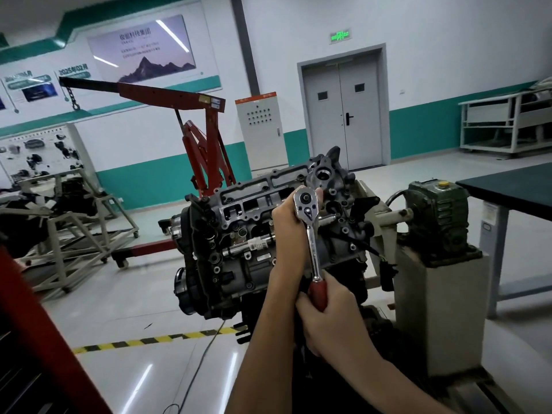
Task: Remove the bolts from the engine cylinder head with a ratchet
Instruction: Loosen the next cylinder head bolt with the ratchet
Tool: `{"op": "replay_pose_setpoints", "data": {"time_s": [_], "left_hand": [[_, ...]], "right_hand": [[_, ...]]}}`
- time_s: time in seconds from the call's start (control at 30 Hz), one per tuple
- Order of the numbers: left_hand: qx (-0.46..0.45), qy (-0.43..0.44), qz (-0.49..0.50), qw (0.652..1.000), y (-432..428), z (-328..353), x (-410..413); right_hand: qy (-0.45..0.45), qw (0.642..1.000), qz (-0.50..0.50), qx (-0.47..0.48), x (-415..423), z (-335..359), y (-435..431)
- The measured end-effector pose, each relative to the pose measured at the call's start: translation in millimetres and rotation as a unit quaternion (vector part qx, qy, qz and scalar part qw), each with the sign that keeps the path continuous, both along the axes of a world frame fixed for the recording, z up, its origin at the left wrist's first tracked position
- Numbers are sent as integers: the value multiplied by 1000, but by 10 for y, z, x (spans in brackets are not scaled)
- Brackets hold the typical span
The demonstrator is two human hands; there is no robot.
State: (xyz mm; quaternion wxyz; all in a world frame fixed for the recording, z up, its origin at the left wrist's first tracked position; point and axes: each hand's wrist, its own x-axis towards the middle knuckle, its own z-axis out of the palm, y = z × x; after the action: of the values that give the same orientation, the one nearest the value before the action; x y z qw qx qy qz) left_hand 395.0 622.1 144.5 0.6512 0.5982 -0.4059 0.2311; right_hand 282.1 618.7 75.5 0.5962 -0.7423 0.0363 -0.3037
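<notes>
- The drive side of the ratchet (310, 234) faces away from the camera. Whatever its head sits on is hidden behind the head and the left hand (286, 215).
- Most of the left fingers are out of sight behind the ratchet head. Only one fingertip (319, 193) shows, at the head's right edge.
- The lower end of the red handle (317, 292) is covered by the right hand (327, 315), so its tip cannot be seen.
- Both forearms cross in front of the lower engine and hide that part of it. The right forearm is cut off by the bottom edge of the picture.
- The ratchet is at the upper right part of the engine cylinder head (254, 201), which faces the camera and is tipped back a little.
- The ratchet's long axis runs nearly straight up and down in the picture. The chrome head is at the top against the cylinder head, and the handle points down towards the person, leaning slightly right.
- The left grip is curled round the ratchet head, with the palm on its left side.
- The right grip is wrapped tightly round the red handle, just below the chrome shank.
- A green gearbox (437, 216) stands on a grey pedestal to the right of the engine.
- Beyond the gearbox, a dark-topped bench (507, 191) runs out of frame.
- A red engine crane (206, 144) stands behind the engine, and striped hazard tape (155, 342) lies on the floor at left.
- The wall posters are too blurred to read.
</notes>
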Motion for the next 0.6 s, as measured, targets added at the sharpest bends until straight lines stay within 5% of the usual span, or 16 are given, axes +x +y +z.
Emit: {"op": "replay_pose_setpoints", "data": {"time_s": [0.17,0.33,0.43,0.6], "left_hand": [[66,20,-31,997,49,53,50],[84,36,-31,995,32,104,81],[53,36,-26,998,30,60,39],[26,35,-16,999,-7,35,-7]], "right_hand": [[92,976,0,-198,-224,260,-686],[136,879,-92,-448,-198,830,-1391],[111,912,-101,-382,-211,608,-1204],[14,985,-111,-132,-128,66,-258]]}}
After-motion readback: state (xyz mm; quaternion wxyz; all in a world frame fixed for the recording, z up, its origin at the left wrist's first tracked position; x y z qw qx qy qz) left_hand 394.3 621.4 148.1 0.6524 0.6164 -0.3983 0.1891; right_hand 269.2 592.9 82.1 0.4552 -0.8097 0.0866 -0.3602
